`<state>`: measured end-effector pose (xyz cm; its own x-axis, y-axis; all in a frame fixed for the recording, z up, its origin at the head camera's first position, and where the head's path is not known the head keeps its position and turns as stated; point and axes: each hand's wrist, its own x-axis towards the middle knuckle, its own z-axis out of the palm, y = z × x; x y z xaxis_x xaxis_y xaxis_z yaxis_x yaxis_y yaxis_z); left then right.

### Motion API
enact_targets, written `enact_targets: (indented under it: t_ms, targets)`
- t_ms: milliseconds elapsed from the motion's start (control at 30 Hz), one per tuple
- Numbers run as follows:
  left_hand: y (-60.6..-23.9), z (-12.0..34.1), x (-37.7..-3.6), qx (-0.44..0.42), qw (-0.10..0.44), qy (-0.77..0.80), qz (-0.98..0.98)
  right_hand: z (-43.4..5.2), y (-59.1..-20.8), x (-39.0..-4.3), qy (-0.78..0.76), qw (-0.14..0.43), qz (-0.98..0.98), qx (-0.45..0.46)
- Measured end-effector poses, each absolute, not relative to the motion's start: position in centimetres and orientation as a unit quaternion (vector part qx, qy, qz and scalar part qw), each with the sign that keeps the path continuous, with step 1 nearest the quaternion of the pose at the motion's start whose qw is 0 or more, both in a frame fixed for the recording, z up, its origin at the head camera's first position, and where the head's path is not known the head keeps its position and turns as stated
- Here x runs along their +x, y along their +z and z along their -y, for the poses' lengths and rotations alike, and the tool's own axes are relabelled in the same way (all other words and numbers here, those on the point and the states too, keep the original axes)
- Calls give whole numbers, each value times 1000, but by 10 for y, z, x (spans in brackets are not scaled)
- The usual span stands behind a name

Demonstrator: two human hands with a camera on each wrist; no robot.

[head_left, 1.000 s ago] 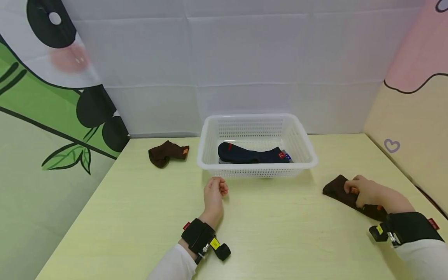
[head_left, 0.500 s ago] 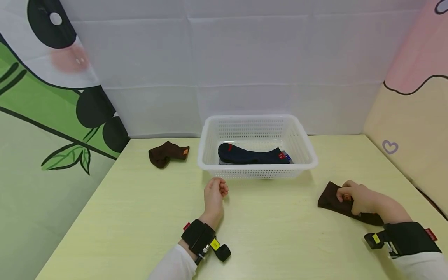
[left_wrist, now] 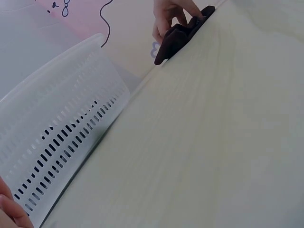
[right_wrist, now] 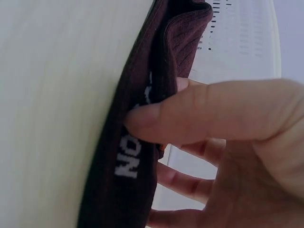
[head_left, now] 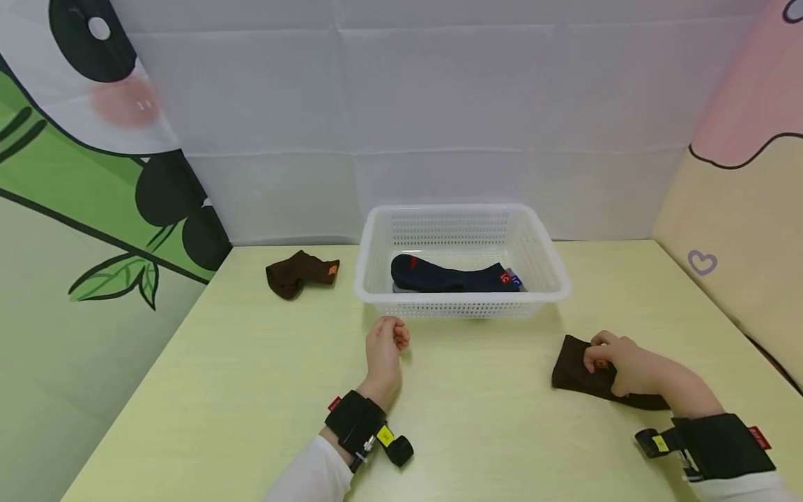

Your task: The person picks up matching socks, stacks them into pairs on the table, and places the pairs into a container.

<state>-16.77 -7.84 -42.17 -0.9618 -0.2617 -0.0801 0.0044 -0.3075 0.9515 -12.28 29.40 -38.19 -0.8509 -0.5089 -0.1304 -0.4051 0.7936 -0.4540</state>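
Observation:
My right hand (head_left: 636, 366) pinches a dark brown sock (head_left: 572, 368) low over the right side of the table. In the right wrist view the thumb presses the sock (right_wrist: 107, 190) beside white lettering, with the other fingers behind it. My left hand (head_left: 381, 352) rests on the table just in front of the basket, its fingers loosely curled and holding nothing. Another brown sock (head_left: 301, 274) with an orange label lies crumpled at the back left. Navy socks (head_left: 448, 277) with red and blue tags lie in the white plastic basket (head_left: 464, 298).
The pale wooden table (head_left: 477, 411) runs back to a white cloth backdrop (head_left: 452, 104). Printed cloth panels stand at the left and right sides. A black strap with a small camera (head_left: 398, 451) is on the left wrist, and the right wrist wears a similar one.
My right hand has moved left and toward me, bringing the brown sock with it. The left hand, the basket and the other socks stay where they were.

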Motion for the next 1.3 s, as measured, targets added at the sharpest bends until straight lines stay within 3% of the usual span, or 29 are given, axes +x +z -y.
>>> enact_targets:
  t_ms: [1300]
  targets:
    - [-419, 78, -165, 112, 82, -799, 585, -226, -380, -118, -194, 120, -924, -308]
